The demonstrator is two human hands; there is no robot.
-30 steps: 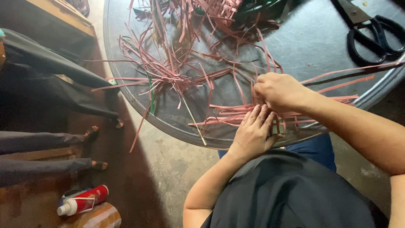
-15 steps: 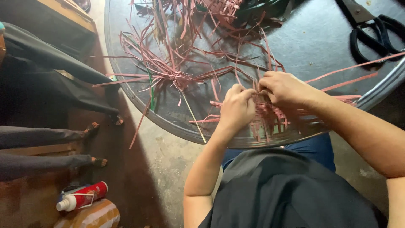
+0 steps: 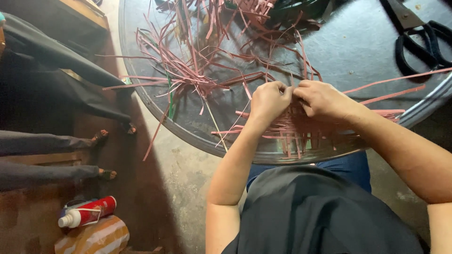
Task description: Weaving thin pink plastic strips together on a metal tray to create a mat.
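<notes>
Here the woven pink strip mat (image 3: pixel 301 131) lies at six o'clock on the round tray (image 3: pixel 155 113); our left hand (image 3: pixel 269 99) and right hand (image 3: pixel 322 99) both pinch strips, fingers curled narrow, knuckles touching; we should keep each crossing tight and flat; loose strips (image 3: pixel 197 70) tangle at eleven o'clock, scissors (image 3: pixel 421 40) at two, clear of our work.

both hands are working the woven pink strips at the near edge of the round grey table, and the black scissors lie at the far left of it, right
Not quite. The left hand and right hand do work the woven pink strips at the near edge of the round grey table, but the black scissors lie at its far right, not its far left, as the head view shows.
</notes>
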